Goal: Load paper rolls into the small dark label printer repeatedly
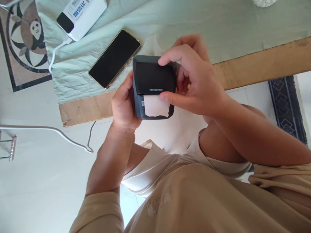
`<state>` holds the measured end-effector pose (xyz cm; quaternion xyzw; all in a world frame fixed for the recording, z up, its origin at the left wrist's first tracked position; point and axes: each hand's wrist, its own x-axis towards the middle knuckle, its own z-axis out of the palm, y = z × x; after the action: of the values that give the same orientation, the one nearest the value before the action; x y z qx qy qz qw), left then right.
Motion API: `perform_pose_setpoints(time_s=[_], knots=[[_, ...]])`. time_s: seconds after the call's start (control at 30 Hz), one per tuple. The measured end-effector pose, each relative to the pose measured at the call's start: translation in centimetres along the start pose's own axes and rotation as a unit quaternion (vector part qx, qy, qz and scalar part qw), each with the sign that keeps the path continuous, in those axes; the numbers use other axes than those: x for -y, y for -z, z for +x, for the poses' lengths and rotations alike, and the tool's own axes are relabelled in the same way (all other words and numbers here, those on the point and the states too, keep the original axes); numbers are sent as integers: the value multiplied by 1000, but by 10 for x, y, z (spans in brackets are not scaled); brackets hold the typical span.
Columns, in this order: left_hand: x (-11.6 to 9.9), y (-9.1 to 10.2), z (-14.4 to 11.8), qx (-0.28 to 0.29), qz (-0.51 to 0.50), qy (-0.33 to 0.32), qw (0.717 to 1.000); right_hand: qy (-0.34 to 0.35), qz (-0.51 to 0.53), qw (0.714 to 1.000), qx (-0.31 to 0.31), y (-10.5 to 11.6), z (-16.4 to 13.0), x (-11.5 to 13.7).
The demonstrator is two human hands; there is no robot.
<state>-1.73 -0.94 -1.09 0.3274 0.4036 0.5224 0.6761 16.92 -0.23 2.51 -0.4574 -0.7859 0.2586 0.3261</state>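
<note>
Beige sleeves and shirt front nearest the lens, both forearms raised toward the worktop edge (pixel 243 69).

Left hand (pixel 123 103): closed around the left flank of a small dark label printer (pixel 153 81), palm against its side, fingers hidden behind the body. Printer held clear of the worktop, over the lap, just short of the board edge.

Right hand (pixel 194 77): laid over the printer's right side, index fingertip on the top rear edge of the lid, thumb tip pressed near the outlet slot beside the paper. Closed on the printer, not on the strip.

White paper strip (pixel 156 106): protruding from the slot at the front, lower edge ragged, lying flat on the housing.

On the pale green cloth (pixel 218 29) beyond: black phone (pixel 115 58), face up, screen dark; white power bank (pixel 81 16) with a white cable (pixel 57 51) leading off the cloth's left edge.

Handling, as judged: keep the left grip firm so the body cannot twist; press the lid evenly at both sides rather than at one corner; keep the thumb clear of the strip, lest it crease or feed crooked; hold the strip square to the slot.
</note>
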Motion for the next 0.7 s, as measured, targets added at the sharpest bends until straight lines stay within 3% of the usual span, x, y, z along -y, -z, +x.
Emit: perform_pose_setpoints(time_s=[0.1, 0.23, 0.33, 0.37, 0.43, 0.53, 0.7], knots=[[1, 0, -1, 45, -2, -44, 998, -27, -24, 998, -60, 4, -1, 5], [1, -3, -1, 58, 64, -27, 996, -93, -7, 983, -157, 11, 0, 9], [1, -3, -2, 63, 80, -28, 994, -94, 27, 977, -187, 14, 1, 8], [1, -3, -2, 67, 83, -36, 994, -84, 15, 981, -172, 14, 0, 7], [1, -3, -2, 70, 92, -52, 992, -64, -83, 991, -82, 12, -1, 6], [1, -3, -3, 74, 105, -64, 990, -58, -233, 969, 64, 6, -2, 8], [1, 0, -5, 72, 126, -59, 988, -65, -218, 966, 123, 6, -1, 12]])
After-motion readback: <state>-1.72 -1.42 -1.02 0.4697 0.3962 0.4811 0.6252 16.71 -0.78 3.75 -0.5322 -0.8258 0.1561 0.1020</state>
